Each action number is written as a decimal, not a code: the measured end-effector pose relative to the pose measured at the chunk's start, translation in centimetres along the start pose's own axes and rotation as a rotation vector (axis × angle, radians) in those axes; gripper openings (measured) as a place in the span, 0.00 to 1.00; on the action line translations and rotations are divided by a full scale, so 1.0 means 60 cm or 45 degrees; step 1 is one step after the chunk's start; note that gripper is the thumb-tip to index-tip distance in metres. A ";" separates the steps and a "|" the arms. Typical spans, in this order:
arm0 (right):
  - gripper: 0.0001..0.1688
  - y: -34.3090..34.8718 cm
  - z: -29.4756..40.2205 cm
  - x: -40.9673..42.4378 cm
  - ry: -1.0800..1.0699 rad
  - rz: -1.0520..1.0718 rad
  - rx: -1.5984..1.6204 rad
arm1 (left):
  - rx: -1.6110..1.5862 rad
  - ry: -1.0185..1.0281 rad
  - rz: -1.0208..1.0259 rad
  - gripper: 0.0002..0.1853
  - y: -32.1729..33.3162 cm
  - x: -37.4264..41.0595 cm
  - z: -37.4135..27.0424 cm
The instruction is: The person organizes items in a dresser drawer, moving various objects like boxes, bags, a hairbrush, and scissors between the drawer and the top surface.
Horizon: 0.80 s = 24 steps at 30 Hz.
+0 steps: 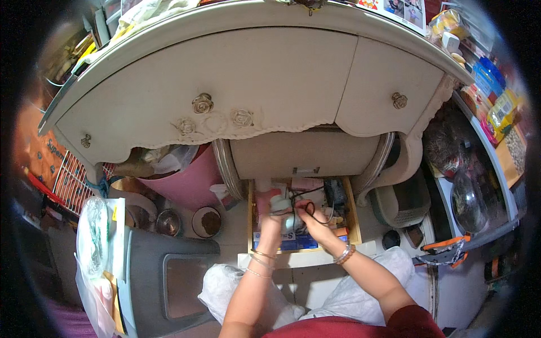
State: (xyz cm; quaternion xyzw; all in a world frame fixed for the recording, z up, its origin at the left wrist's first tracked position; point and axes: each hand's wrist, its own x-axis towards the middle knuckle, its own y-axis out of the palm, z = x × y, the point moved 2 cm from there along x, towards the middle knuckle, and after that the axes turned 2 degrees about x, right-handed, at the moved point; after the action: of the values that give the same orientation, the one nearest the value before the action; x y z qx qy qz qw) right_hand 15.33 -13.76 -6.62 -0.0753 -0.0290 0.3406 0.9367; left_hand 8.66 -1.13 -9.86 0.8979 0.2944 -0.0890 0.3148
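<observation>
An open drawer (355, 211) with pale wooden sides stands pulled out low in front of me. Over it, my left hand (274, 217) is closed on a whitish, rounded object (280, 204) that I cannot make out clearly. My right hand (310, 215), just beside it, grips a looped black cable (310, 207), which also hangs between both hands. Inside the drawer lie a black box-like item (335, 193) at the back right, a blue box with writing (306, 242) near the front, and mixed small things, partly hidden by my hands.
A cream cabinet (274, 80) with rose-shaped knobs spans the view above the drawer. A pink bin (190, 181), a bowl of brown pieces (206, 222) and a grey plastic stool (148, 262) are on the left. At right are a grey basket (401, 203) and a shelf with packets.
</observation>
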 end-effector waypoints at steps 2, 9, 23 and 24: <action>0.16 0.016 -0.082 0.024 0.308 0.071 0.731 | 0.537 0.441 -0.107 0.32 -0.026 0.034 -0.007; 0.39 -0.047 -0.084 0.023 1.136 0.146 0.255 | 2.038 0.473 -0.140 0.45 -0.064 0.042 0.064; 0.26 -0.035 -0.187 0.076 -0.562 0.324 -1.756 | 2.347 0.477 -0.178 0.37 0.001 0.024 0.090; 0.24 -0.069 -0.208 0.081 -0.535 0.286 -1.753 | 2.330 0.316 0.049 0.37 0.039 0.012 0.085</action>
State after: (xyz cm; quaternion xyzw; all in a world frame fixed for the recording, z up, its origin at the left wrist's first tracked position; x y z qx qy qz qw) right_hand 22.99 -15.26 -18.26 -0.5829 -0.4081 0.3465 0.6112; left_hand 10.73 -5.39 -12.90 0.8048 0.1260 -0.1847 -0.5499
